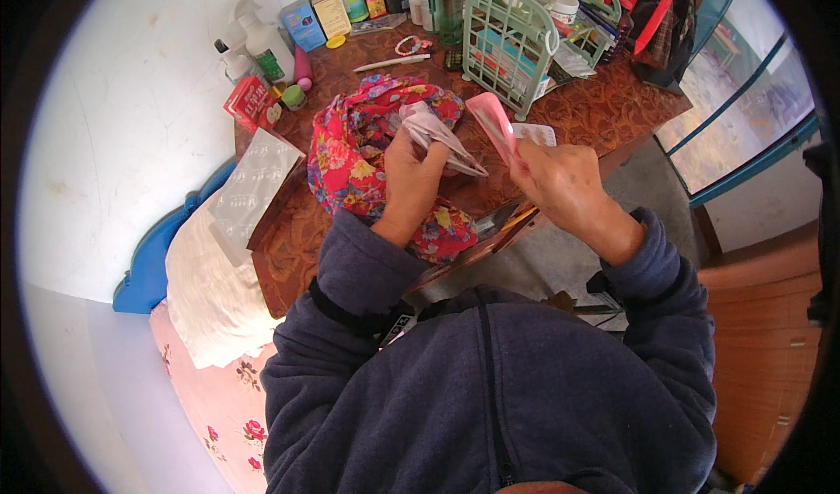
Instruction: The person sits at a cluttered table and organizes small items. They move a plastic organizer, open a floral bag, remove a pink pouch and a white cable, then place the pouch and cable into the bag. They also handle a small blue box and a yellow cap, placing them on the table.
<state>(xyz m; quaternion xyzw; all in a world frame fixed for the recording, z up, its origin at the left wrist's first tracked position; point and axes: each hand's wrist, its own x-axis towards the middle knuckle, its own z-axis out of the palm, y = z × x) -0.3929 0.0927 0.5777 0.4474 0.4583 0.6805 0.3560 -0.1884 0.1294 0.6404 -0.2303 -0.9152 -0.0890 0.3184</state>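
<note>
My left hand [415, 182] pinches a crumpled, thin whitish-pink wrapper [433, 130] between thumb and fingers. It hovers over a bunched red floral cloth [348, 159] that lies on the wooden desk [289, 271]. A slim pink plastic object [491, 123], rounded at its far end, is gripped in my right hand [564, 179]; whether it is a comb cannot be told. Just behind that hand shows a white perforated piece [535, 133], partly covered by the fingers. Part of the cloth hangs toward the desk's front edge, beneath my left wrist.
A green plastic rack [508, 48] with books stands behind my right hand. Bottles [266, 48], small boxes [303, 25], a white pen [392, 63] and a beaded bracelet [412, 46] line the back. A partly open drawer [499, 231] holds a yellow pencil. A pillow [210, 297] lies left.
</note>
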